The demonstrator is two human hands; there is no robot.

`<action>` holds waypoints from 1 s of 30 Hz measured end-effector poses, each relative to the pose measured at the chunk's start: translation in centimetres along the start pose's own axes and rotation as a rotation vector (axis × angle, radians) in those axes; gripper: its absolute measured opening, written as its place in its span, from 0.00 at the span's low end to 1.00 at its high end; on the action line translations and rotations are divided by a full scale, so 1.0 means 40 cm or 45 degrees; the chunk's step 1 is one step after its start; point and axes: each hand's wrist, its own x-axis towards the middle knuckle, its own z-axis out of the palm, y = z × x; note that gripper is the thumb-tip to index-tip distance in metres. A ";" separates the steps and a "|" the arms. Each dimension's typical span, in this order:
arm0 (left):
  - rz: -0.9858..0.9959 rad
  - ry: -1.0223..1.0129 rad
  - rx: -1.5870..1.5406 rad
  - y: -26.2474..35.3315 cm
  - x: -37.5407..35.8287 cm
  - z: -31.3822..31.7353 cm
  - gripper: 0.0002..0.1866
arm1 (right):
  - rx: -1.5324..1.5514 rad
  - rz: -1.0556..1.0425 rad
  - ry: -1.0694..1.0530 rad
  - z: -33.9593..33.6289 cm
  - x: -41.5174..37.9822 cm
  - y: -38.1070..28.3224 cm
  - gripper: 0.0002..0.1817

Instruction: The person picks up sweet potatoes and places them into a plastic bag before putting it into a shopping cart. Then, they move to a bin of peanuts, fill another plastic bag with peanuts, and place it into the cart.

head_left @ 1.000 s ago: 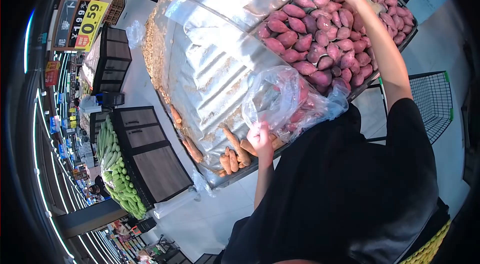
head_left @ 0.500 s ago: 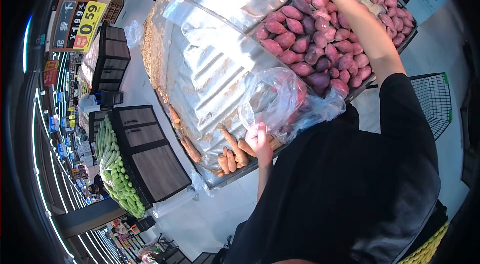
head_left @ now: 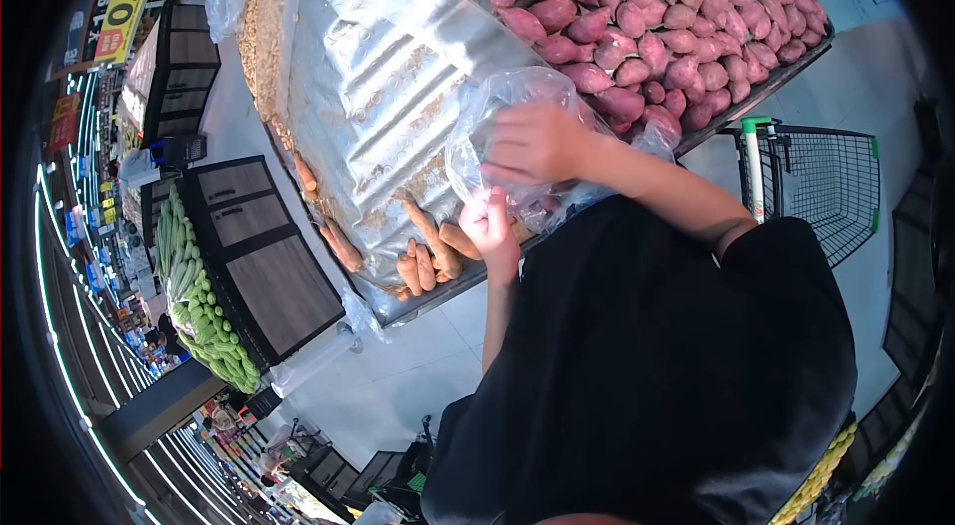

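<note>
My left hand is closed on the near rim of a clear plastic bag, with the thumb raised. The bag's mouth gapes upward, and some reddish sweet potatoes show dimly through its lower part. Over the mouth, my right hand has its fingers curled down into the opening; what they hold is hidden beneath the palm. Just beyond the bag lies a big heap of purple-red sweet potatoes. Left of my left hand, several carrots rest near the stand's edge.
The silvery display stand has ridged metal and a clear divider. A shopping cart stands at the right. Dark cabinets with green vegetables are on the left. A price sign hangs at upper left.
My right hand has come back from the far part of the sweet potato heap to the bag's mouth. My left hand keeps its grip on the bag. The view has shifted.
</note>
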 end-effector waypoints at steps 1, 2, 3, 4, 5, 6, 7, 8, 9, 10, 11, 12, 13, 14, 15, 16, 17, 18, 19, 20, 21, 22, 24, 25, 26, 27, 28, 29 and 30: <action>-0.070 -0.009 -0.054 0.005 -0.004 0.000 0.09 | -0.003 0.005 -0.003 0.042 -0.031 -0.003 0.07; -0.056 -0.052 -0.076 -0.022 -0.010 -0.017 0.07 | 0.022 0.180 -0.209 0.078 -0.056 -0.005 0.06; -0.053 -0.056 -0.082 -0.017 -0.011 -0.012 0.07 | 0.043 0.351 -0.414 0.106 -0.075 -0.002 0.05; -0.099 -0.086 -0.024 -0.005 -0.016 0.000 0.07 | 0.036 0.351 -0.411 0.123 -0.092 0.011 0.05; -0.145 -0.117 0.031 0.001 -0.019 0.007 0.07 | -0.099 0.291 -0.470 0.134 -0.108 0.038 0.04; -0.255 -0.113 0.043 -0.010 -0.025 -0.001 0.07 | -0.236 0.231 -0.528 0.137 -0.113 0.057 0.06; -0.248 -0.121 0.035 -0.020 -0.030 -0.004 0.07 | -0.249 0.229 -0.528 0.140 -0.119 0.072 0.06; -0.169 -0.154 0.093 -0.031 -0.034 -0.004 0.08 | -0.230 0.360 -0.565 0.143 -0.125 0.087 0.08; -0.094 -0.185 0.156 -0.031 -0.037 -0.003 0.09 | -0.205 0.495 -0.598 0.134 -0.116 0.085 0.09; -0.077 -0.234 0.212 -0.024 -0.036 -0.001 0.10 | -0.213 0.496 -0.596 0.124 -0.110 0.079 0.09; -0.067 -0.239 0.206 -0.029 -0.033 0.000 0.10 | 0.059 0.751 -0.418 0.111 -0.103 0.075 0.09; -0.028 -0.282 0.240 -0.034 -0.030 0.000 0.11 | 0.337 0.994 -0.230 0.096 -0.090 0.070 0.09; 0.007 -0.323 0.276 -0.038 -0.030 0.001 0.11 | 0.330 0.993 -0.230 0.089 -0.088 0.070 0.09; 0.009 -0.325 0.271 -0.040 -0.030 0.001 0.11 | 0.037 0.816 -0.340 0.083 -0.088 0.069 0.09; 0.012 -0.336 0.262 -0.033 -0.028 0.003 0.11 | -0.252 0.633 -0.444 0.074 -0.081 0.065 0.10; 0.016 -0.345 0.254 -0.026 -0.028 0.006 0.11 | -0.256 0.633 -0.445 0.065 -0.075 0.058 0.10; 0.018 -0.347 0.254 -0.022 -0.027 0.008 0.11 | -0.211 0.706 -0.450 0.058 -0.066 0.049 0.10; 0.024 -0.344 0.236 -0.019 -0.027 0.009 0.11 | -0.163 0.780 -0.453 0.055 -0.059 0.042 0.09; 0.030 -0.340 0.219 -0.013 -0.027 0.009 0.12 | -0.163 0.781 -0.449 0.058 -0.056 0.043 0.09; 0.031 -0.343 0.222 -0.006 -0.028 0.010 0.12 | -0.332 0.717 -0.576 0.062 -0.055 0.045 0.09; -0.002 -0.341 0.217 0.003 -0.029 0.010 0.12 | -0.501 0.650 -0.703 0.066 -0.053 0.048 0.09; -0.034 -0.339 0.211 0.008 -0.030 0.010 0.12 | -0.502 0.654 -0.699 0.072 -0.054 0.053 0.09; 0.025 -0.320 0.184 -0.006 -0.027 0.016 0.12 | -0.507 0.654 -0.761 0.091 -0.057 0.072 0.09; 0.081 -0.297 0.157 -0.011 -0.026 0.018 0.12 | -0.509 0.653 -0.792 0.102 -0.061 0.082 0.10; 0.082 -0.299 0.159 -0.012 -0.030 0.015 0.12 | -0.509 0.652 -0.824 0.112 -0.066 0.089 0.10; 0.029 -0.289 0.182 -0.007 -0.033 0.012 0.12 | -0.511 0.650 -0.854 0.118 -0.067 0.094 0.11; -0.020 -0.281 0.203 -0.003 -0.031 0.011 0.11 | -0.518 0.649 -0.847 0.121 -0.068 0.102 0.11; -0.014 -0.284 0.201 -0.004 -0.030 0.009 0.11 | -0.479 0.661 -0.774 0.123 -0.070 0.109 0.10; -0.036 -0.265 0.169 -0.008 -0.030 0.007 0.11 | -0.440 0.672 -0.704 0.113 -0.060 0.109 0.09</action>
